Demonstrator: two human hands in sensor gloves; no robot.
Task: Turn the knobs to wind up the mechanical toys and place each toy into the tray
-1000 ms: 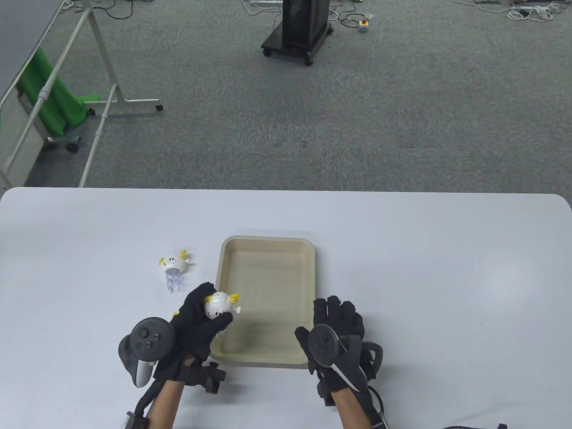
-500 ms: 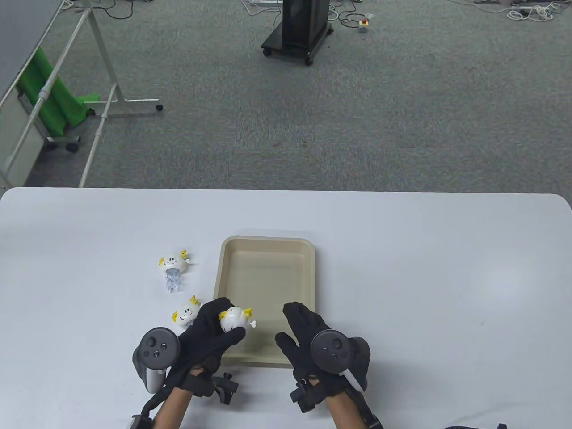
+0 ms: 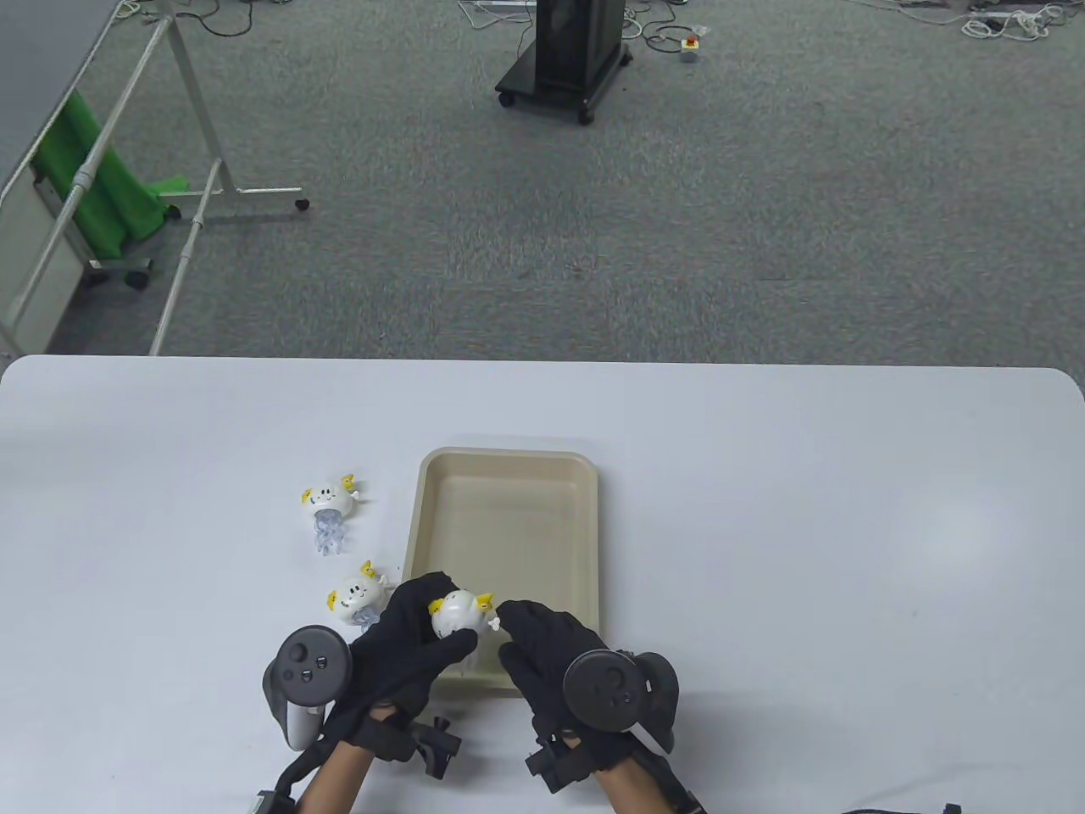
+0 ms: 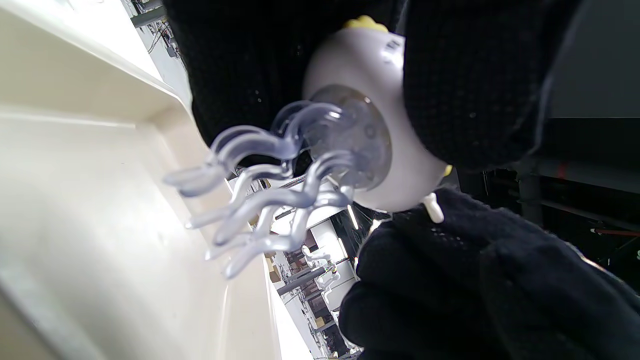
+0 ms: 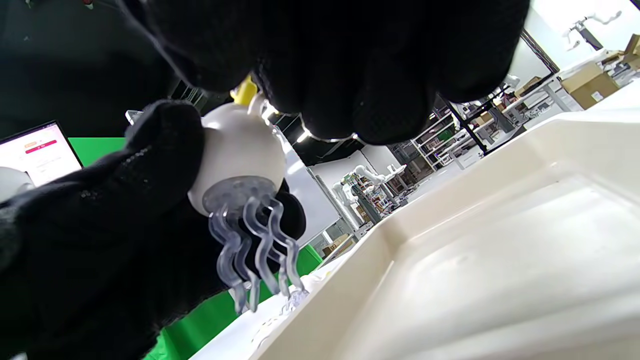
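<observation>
My left hand (image 3: 407, 649) gripping white jellyfish toy (image 3: 455, 615), fingers (image 4: 465, 85) curled round its dome, holding it above tray's (image 3: 507, 462) near-left corner. Clear tentacles (image 4: 260, 200) dangling toward tray floor. My right hand (image 3: 551, 653) reaching in beside toy, fingertips (image 3: 513, 612) touching small white knob (image 3: 493, 625); whether pinching it, cannot tell. Two more jellyfish toys (image 3: 326, 502) (image 3: 354, 595) lying on worktop (image 3: 805, 551), left of tray.

White jellyfish toy (image 3: 456, 616) above tray (image 3: 509, 509)
</observation>
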